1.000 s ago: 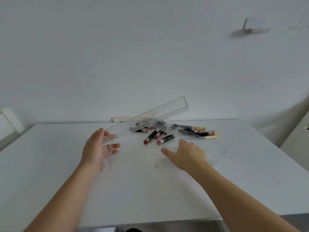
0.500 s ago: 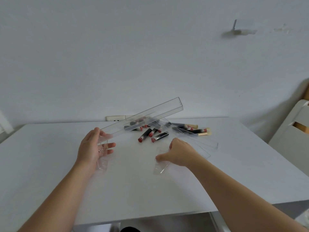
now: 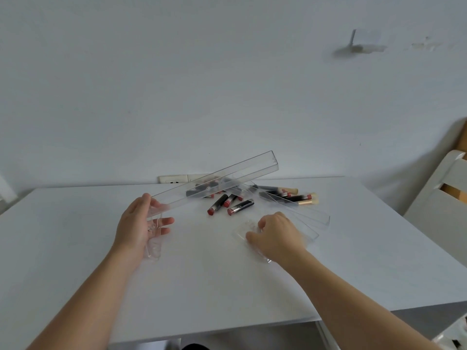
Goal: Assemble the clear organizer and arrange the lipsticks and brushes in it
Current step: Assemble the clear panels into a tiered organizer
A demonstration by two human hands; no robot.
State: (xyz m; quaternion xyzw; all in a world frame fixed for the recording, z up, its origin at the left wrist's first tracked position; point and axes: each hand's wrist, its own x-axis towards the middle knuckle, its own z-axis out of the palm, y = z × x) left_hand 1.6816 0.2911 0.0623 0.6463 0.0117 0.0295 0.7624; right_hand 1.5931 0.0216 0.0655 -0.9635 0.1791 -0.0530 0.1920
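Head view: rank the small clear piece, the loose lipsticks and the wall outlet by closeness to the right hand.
From the right hand:
1. Small clear piece, under its fingers.
2. Loose lipsticks, just beyond, mid-table.
3. Wall outlet, behind the table.

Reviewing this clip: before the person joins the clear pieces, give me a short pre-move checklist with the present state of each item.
1. Long clear tray held: ok; the left hand grips its near end, the far end raised above the pile.
2. Small clear end piece secured: ok; the right hand curls over it on the table.
3. Second end piece at hand: ok, standing by the left palm.
4. Whether it is slotted onto the tray: cannot tell.
5. Lipsticks out of the way: not ok; they lie loose under the tray's raised end.
6. Remaining clear trays reachable: ok, beside the right hand.
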